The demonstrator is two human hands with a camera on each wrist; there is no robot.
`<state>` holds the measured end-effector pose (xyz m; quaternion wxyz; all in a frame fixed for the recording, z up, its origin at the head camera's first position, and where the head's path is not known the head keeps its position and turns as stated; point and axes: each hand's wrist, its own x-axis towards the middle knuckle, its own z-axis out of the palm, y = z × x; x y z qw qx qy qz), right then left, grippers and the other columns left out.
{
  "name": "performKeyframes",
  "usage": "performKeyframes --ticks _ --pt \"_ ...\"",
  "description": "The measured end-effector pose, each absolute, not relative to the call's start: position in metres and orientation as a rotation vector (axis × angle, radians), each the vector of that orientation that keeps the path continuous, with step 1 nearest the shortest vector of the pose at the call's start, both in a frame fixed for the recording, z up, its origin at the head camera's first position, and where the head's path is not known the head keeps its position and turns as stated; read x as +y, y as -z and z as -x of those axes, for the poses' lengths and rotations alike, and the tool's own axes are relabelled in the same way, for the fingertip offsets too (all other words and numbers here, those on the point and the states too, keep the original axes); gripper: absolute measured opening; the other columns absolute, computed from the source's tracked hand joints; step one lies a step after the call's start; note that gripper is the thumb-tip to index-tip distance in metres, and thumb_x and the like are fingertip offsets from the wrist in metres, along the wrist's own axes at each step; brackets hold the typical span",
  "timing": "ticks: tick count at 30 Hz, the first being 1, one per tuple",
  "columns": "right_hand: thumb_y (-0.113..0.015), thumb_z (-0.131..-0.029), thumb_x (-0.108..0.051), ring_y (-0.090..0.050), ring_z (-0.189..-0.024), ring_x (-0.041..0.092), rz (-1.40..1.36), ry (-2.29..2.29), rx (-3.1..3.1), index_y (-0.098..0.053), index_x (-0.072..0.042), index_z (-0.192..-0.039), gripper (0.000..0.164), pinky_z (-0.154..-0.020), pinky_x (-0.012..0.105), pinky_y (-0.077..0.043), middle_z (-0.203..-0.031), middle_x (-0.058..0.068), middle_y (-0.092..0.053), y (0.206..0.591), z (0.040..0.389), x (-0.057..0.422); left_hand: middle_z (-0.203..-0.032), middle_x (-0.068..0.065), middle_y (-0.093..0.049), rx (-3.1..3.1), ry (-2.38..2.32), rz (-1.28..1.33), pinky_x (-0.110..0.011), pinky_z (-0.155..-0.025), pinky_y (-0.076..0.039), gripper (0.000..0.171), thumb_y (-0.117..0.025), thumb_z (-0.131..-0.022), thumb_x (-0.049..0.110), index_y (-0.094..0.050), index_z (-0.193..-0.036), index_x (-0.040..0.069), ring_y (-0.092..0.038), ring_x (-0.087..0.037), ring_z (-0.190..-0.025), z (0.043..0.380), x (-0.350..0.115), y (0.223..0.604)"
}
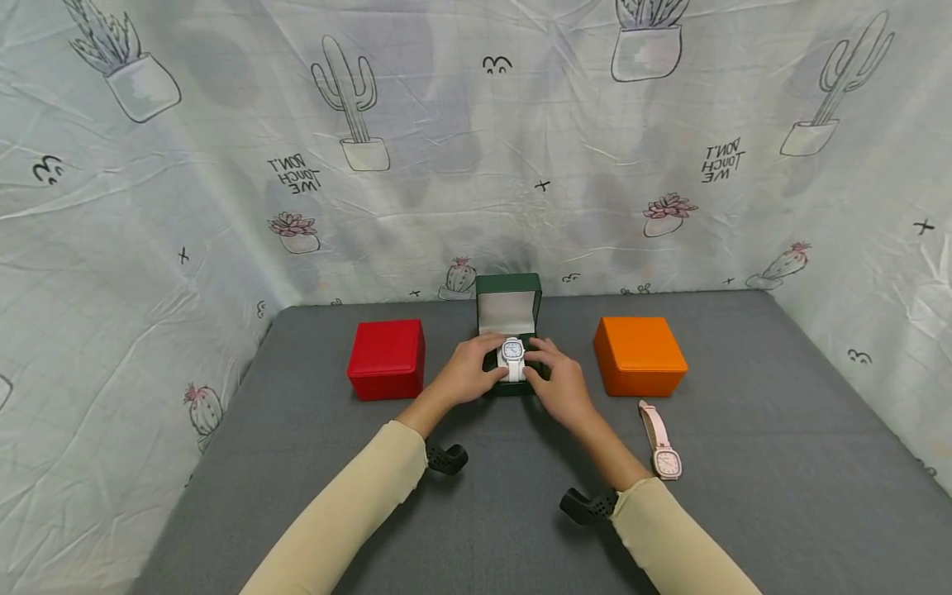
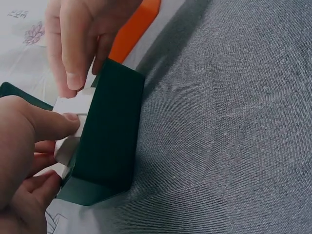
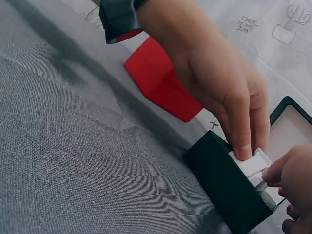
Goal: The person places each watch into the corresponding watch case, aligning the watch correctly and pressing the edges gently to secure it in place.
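A white wristwatch (image 1: 513, 350) is strapped round a pale cushion (image 2: 67, 148) in an open green watch box (image 1: 539, 282), whose lid stands up at the back. From the left, my left hand (image 1: 473, 368) pinches the cushioned watch, its thumb near the strap and its fingers curled along the far side. My right hand (image 1: 556, 377) holds it from the right, with thumb and fingertips at the strap and cushion. In the wrist views the cushion sits between both hands, at the green box's rim. The fingers hide part of it.
A closed red box (image 1: 387, 360) stands to the left, and a closed orange box (image 1: 643, 357) to the right. In front of the orange one lies a pink wristwatch (image 1: 660, 442). Grey cloth (image 1: 476, 529) covers the table, with a printed curtain (image 1: 446, 165) behind it.
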<state>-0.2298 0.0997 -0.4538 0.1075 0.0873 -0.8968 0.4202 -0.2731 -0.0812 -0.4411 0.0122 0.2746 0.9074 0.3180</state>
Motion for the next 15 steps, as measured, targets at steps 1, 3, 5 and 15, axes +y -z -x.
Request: performKeyframes --ticks 1,3,5,15 --pt "-0.067 -0.09 -0.011 -0.039 -0.14 0.035 -0.26 -1.221 -2.635 -0.069 0.001 -0.114 0.027 -0.114 0.054 -0.032 -0.141 0.012 -0.055 0.4542 0.2305 0.0986 -0.142 -0.011 -0.053 2.828 -0.98 -0.851 -0.045 -0.112 -0.039 0.05 -0.068 -0.09 0.018 -0.054 -0.137 0.006 -0.048 -0.028 -0.134 0.2731 -0.0812 0.4405" --pt "-0.068 -0.089 -0.01 -0.039 -0.139 0.036 -0.269 -1.198 -2.624 -0.07 0.002 -0.111 0.026 -0.113 0.054 -0.033 -0.14 0.014 -0.055 0.454 0.2311 0.0962 -0.143 -0.011 -0.053 2.827 -0.956 -0.835 -0.046 -0.112 -0.038 0.051 -0.068 -0.09 0.019 -0.054 -0.137 0.006 -0.046 -0.029 -0.136 0.2735 -0.0813 0.4399" --pt "-0.068 -0.088 -0.008 -0.04 -0.139 0.037 -0.273 -1.197 -2.611 -0.07 0.004 -0.108 0.024 -0.113 0.054 -0.034 -0.139 0.015 -0.055 0.4536 0.2313 0.0938 -0.143 -0.011 -0.052 2.825 -0.928 -0.818 -0.048 -0.113 -0.036 0.051 -0.068 -0.091 0.021 -0.053 -0.138 0.007 -0.042 -0.03 -0.138 0.274 -0.0813 0.4399" --pt "-0.069 -0.089 -0.012 -0.037 -0.141 0.035 -0.255 -1.214 -2.626 -0.067 0.001 -0.117 0.031 -0.114 0.054 -0.031 -0.143 0.013 -0.052 0.4594 0.2298 0.0949 -0.146 -0.011 -0.048 2.824 -1.043 -0.767 -0.05 -0.113 -0.035 0.054 -0.068 -0.091 0.022 -0.05 -0.14 0.008 -0.038 -0.031 -0.141 0.2713 -0.0848 0.4472"
